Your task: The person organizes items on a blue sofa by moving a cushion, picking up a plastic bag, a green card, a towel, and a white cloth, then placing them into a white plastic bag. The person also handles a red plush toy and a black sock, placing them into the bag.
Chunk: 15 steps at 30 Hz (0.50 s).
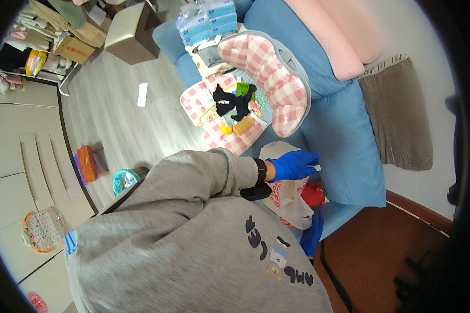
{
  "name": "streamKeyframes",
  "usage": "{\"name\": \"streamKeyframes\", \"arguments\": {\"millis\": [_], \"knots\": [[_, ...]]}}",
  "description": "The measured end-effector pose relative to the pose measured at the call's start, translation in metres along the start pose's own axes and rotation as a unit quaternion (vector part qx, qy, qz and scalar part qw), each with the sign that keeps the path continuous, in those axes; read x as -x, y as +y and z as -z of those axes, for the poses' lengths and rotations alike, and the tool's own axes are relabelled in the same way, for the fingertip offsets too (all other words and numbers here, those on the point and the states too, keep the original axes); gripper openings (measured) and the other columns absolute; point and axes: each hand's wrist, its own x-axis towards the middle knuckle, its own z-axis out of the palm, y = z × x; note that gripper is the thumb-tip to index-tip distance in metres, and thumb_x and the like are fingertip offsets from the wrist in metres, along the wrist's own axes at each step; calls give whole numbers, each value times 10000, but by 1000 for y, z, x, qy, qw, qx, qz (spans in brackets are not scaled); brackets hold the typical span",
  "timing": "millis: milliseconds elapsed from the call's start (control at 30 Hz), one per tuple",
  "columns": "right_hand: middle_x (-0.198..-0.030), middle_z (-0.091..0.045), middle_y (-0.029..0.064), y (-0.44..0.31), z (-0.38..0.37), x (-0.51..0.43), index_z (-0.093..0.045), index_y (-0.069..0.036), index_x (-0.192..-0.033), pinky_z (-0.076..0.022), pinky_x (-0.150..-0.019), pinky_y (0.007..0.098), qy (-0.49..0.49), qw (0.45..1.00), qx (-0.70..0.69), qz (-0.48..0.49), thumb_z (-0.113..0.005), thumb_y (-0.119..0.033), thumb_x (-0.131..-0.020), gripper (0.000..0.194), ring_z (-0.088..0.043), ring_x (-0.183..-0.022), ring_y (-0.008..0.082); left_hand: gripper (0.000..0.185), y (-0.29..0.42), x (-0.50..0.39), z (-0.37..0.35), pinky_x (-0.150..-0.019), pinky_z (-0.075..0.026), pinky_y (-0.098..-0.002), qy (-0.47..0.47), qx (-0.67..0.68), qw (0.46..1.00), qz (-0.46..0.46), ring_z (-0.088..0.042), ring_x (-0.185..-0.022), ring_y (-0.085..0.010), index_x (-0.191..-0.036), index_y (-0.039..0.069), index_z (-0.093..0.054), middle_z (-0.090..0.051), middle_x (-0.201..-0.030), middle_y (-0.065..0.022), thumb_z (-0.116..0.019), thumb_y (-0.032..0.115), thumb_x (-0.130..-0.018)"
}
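My left hand [294, 166], in a blue glove with a black band at the wrist, is above a white plastic bag with red print [293, 199] on the blue sofa. A small white item [317, 168], too small to identify, shows between its fingertips. My right hand [312, 235], also in a blue glove, is at the bag's near lower edge, partly hidden by my grey sweatshirt; its grip is unclear. A red item [313, 194] shows at the bag's mouth, between my hands.
A pink checked padded seat [284, 90] holds black cloth, a green pack and a brown block [244, 126]; a yellow ball [226, 129] is beside it. Blue tissue packs [209, 21], a brown cushion [401, 117], a lined bin [124, 180] and a stool [130, 35] stand around.
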Motion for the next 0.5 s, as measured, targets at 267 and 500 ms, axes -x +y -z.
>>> {"name": "streamKeyframes", "arguments": {"millis": [267, 500], "knots": [[-1043, -619, 90, 42, 19, -14, -565, -18, -1184, -498, -765, 337, 7, 978, 140, -151, -655, -181, -806, 422, -606, -877, 221, 464, -73, 64, -4, -947, -416, -419, -110, -6, 994, 19, -535, -1095, -373, -1310, 116, -468, -554, -1211, -182, -534, 301, -889], [-1083, -607, 118, 27, 37, -38, -582, -12, -1119, -471, -874, 369, 35, 999, 6, -16, -564, -216, -895, 304, -581, -1002, 243, 471, -177, 107, 42, -936, -432, -414, 37, -128, 980, 150, -536, -1093, -364, -1287, 94, -480, -556, -1188, -179, -570, 297, -872]]}}
